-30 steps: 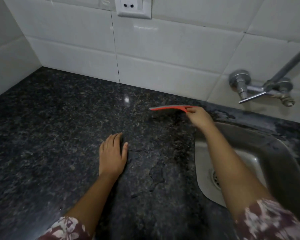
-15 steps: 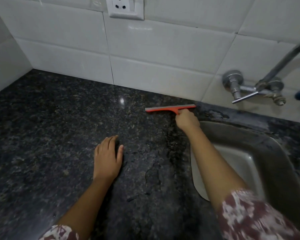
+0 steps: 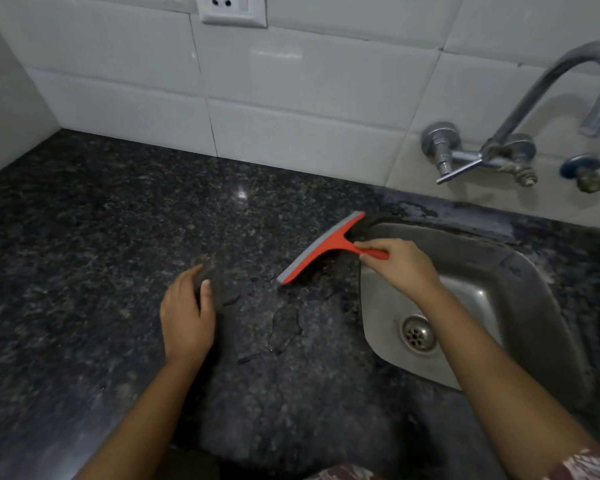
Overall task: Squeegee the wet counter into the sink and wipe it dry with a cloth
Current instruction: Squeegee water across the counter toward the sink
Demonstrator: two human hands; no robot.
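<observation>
A red squeegee with a grey blade rests its blade on the dark speckled granite counter, angled diagonally just left of the steel sink. My right hand grips its red handle above the sink's left rim. A thin puddle of water lies on the counter below the blade. My left hand hovers low over the counter to the left of the puddle, fingers loosely curled and holding nothing. No cloth is in view.
White wall tiles run along the back, with a socket at the top. A chrome tap and a small second valve stick out of the wall above the sink. The sink drain is uncovered.
The squeegee came from the back wall, turned from sideways to diagonal, and moved toward me beside the sink. My left hand lifted off the counter and curled its fingers.
</observation>
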